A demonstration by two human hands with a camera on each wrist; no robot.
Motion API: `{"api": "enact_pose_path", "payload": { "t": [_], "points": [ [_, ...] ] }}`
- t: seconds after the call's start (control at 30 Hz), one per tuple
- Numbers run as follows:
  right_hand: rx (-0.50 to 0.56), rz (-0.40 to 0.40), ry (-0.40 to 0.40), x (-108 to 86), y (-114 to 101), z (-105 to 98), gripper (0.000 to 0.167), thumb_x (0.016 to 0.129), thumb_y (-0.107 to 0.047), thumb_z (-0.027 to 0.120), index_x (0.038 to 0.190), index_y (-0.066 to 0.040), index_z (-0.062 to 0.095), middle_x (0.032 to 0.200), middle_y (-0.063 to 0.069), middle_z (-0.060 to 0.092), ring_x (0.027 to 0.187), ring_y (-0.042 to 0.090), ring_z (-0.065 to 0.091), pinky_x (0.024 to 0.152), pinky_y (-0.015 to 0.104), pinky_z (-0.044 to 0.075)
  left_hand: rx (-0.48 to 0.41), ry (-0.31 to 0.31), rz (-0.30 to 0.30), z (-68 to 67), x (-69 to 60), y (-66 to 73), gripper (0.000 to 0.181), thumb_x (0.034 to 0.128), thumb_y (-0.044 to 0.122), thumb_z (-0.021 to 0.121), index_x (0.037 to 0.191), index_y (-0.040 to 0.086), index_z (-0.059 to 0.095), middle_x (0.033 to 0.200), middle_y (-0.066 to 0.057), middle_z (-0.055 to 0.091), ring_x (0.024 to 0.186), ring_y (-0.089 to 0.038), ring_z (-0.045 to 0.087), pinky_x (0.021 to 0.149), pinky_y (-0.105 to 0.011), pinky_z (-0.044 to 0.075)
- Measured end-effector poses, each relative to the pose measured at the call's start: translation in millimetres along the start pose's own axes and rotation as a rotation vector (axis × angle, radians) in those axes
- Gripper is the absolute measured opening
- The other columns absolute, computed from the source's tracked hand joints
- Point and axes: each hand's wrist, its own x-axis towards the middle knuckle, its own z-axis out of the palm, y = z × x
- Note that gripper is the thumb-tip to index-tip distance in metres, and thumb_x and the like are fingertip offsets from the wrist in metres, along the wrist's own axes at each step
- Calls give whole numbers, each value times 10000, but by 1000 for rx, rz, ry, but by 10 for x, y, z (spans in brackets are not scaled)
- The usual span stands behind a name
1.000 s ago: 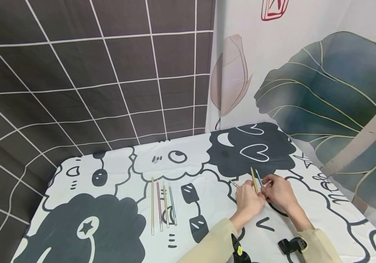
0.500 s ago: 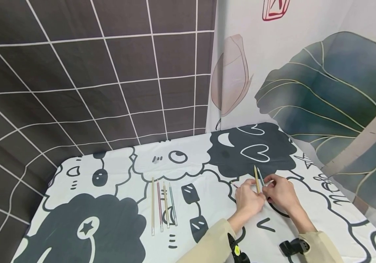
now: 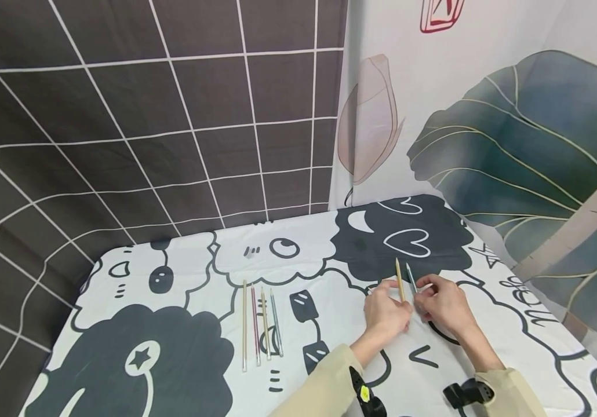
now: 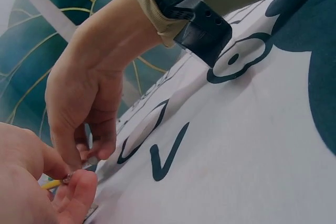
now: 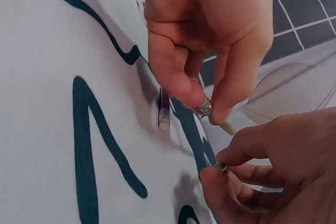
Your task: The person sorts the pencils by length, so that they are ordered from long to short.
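In the head view my left hand (image 3: pixel 386 313) pinches a yellow pencil (image 3: pixel 400 280), its point aimed away from me. Close by on the right, my right hand (image 3: pixel 446 308) pinches a teal pencil (image 3: pixel 411 278) between thumb and fingers. A small gap separates the two hands. The right wrist view shows the silvery end (image 5: pixel 206 107) of the yellow pencil between the left fingertips. Below that hand lies a dark red pencil (image 5: pixel 164 109) on the cloth, largely hidden in the head view. Only the end of the teal pencil (image 5: pixel 220 167) shows at the right fingertips.
Several pencils (image 3: pixel 255 327) lie side by side on the cloth to the left. A white tablecloth (image 3: pixel 340 347) with dark cartoon prints covers the table. Behind stand a dark grid-patterned curtain (image 3: pixel 199 145) and a leaf-printed backdrop (image 3: pixel 512 145).
My left hand has shifted left with the yellow pencil, away from the right hand, and now covers the spot where another pencil's tip showed. The right hand has hardly moved and still holds the teal pencil.
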Motion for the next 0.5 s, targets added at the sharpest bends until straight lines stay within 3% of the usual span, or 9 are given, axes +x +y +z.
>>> {"api": "enact_pose_path", "payload": {
  "t": [0.17,0.5],
  "points": [
    [39,-6,-14,-18,-62,30,286,802,22,615,1080,89,608,726,64,622,523,216,652,486,299,531,-78,-21,-56,-112,-3,-10,371,758,-54,701,1089,113,682,523,99,560,336,-46,517,429,-181,397],
    [36,-38,-24,-27,-186,129,285,800,23,623,1080,75,608,728,56,619,498,190,634,448,275,485,-159,-21,-69,-285,-29,-40,379,757,-93,672,1090,88,673,569,54,586,383,-122,589,388,-221,466]
  ]
}}
